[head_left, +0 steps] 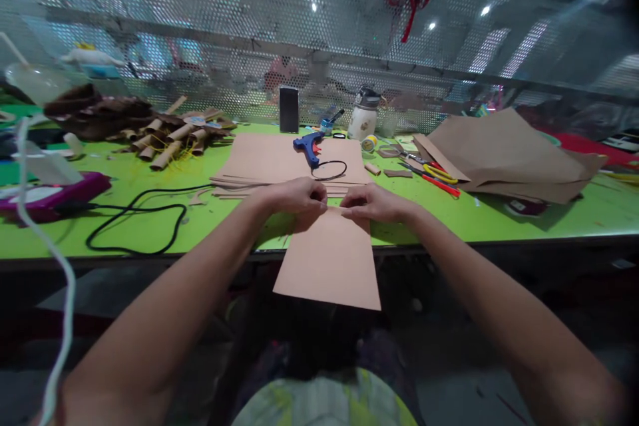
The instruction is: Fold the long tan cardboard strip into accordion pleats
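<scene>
A tan sheet of paper point(332, 259) hangs over the near edge of the green table point(150, 226) toward me. My left hand point(294, 198) and my right hand point(377, 203) are side by side at the sheet's far edge, both with fingers pinched shut on that edge. Just beyond my hands lies a flat stack of tan sheets point(269, 160). A blue glue gun point(308, 144) rests on the stack, with a loop of black cord point(329, 170) beside it.
Rolled paper tubes point(170, 136) and dark material point(94, 110) lie at the back left. A black cable point(134, 219) curls left of centre. Scissors and red-handled tools point(434, 176), a white bottle point(363, 118) and large brown sheets point(504, 150) lie right. A perforated metal screen point(200, 33) backs the table.
</scene>
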### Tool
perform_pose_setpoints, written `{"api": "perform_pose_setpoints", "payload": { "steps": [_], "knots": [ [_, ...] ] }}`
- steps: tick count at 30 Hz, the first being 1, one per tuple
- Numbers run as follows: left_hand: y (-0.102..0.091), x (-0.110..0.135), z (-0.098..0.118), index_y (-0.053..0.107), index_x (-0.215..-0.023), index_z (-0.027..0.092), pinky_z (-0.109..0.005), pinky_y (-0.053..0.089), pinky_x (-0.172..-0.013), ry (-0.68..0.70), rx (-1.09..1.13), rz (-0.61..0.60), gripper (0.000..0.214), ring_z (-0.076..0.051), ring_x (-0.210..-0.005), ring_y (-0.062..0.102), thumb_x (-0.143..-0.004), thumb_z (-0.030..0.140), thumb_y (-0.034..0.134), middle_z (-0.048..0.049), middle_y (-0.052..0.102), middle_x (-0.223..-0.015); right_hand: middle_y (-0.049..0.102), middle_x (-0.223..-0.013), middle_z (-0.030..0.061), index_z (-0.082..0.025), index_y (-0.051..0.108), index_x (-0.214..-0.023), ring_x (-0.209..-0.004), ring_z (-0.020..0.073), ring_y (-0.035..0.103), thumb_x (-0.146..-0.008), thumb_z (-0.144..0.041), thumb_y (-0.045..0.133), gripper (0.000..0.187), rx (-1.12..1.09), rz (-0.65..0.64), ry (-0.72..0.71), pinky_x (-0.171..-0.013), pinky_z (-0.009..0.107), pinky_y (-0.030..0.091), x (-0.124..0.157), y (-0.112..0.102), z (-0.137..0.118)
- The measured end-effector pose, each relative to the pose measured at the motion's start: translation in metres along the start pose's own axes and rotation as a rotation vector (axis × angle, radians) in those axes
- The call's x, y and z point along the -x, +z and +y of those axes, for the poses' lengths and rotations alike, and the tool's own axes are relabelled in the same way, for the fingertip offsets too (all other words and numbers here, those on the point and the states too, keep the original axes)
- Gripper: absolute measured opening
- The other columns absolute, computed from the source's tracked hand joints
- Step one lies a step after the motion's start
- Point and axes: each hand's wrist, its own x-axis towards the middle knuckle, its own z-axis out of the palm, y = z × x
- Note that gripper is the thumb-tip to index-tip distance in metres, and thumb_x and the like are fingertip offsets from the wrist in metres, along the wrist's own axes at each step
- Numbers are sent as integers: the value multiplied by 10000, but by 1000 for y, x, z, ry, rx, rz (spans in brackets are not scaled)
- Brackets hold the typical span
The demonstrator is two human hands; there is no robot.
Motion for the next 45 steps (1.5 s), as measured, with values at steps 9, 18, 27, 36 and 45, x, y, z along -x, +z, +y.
{"api": "perform_pose_setpoints", "payload": {
  "steps": [9,18,27,36,45],
  "knots": [
    [1,2,0,599,-762,167,-235,347,-545,-37,34,22,168,-137,-607,501,-681,309,560,-3,586,-663,605,-781,43,-125,641,-843,-706,134,521,-803,-210,573,115,176,157,-52,-645,246,403,2,16,-5],
    [6,-2,-2,661,-834,177,-214,328,-540,22,-88,82,232,-117,-604,495,-711,350,567,4,586,-701,582,-775,54,-129,599,-811,-719,142,494,-843,-271,559,151,346,211,-147,-667,256,372,-1,23,-3],
    [21,6,2,645,-771,145,-242,347,-599,102,-95,260,202,-134,-657,498,-780,328,563,-31,583,-716,566,-754,53,-138,568,-768,-708,147,478,-858,-271,537,163,366,217,-221,-647,251,346,-5,24,2],
    [27,7,2,553,-780,157,-250,350,-623,183,-228,309,144,-146,-698,483,-823,292,528,-30,543,-776,545,-790,60,-145,548,-778,-740,158,471,-861,-232,520,123,440,191,-209,-665,263,343,-7,26,3],
    [30,10,2,553,-783,156,-267,372,-676,282,-317,324,122,-159,-755,483,-851,199,461,-45,510,-822,551,-853,72,-144,577,-817,-824,172,488,-853,-148,496,89,451,135,-252,-707,275,376,1,18,5]
  ]
}}
